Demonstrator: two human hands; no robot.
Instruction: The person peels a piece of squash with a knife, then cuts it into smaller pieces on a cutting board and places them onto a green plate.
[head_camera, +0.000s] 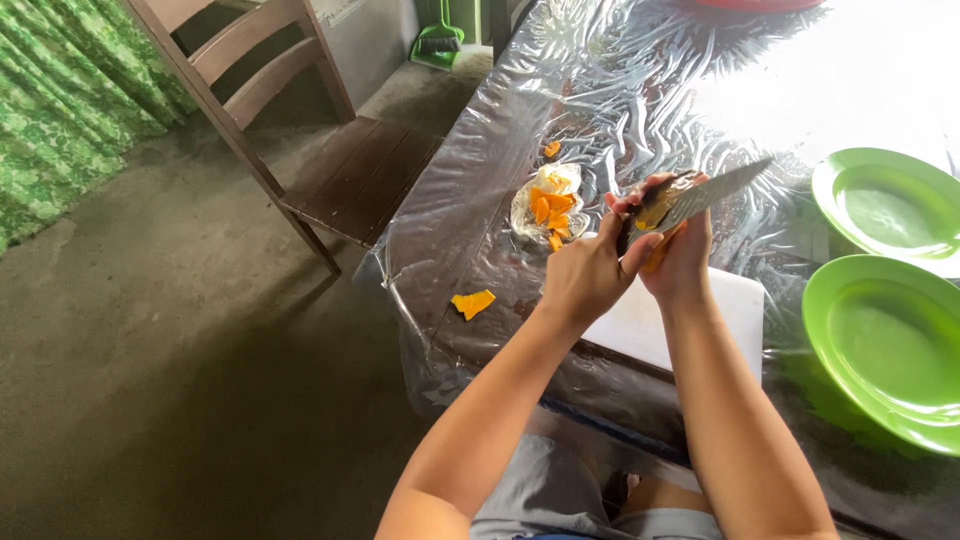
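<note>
My left hand (590, 272) is closed around the dark handle of a large knife (725, 185), whose blade points up and to the right. My right hand (682, 250) grips a piece of orange-fleshed fruit (655, 213) right against the blade. Both hands hover above a white cutting board (650, 325) at the table's near edge. Orange peelings (550, 210) are piled on a bit of clear plastic just left of the hands. One loose peel (472, 302) lies near the table edge, and a small scrap (551, 149) lies farther back.
Two empty green plates (885, 205) (890, 345) sit at the right. The table (620, 90) is covered with shiny clear plastic. A dark wooden chair (350, 170) stands at the left on a concrete floor, with a green curtain (60, 100) and a green dustpan (437, 45) beyond.
</note>
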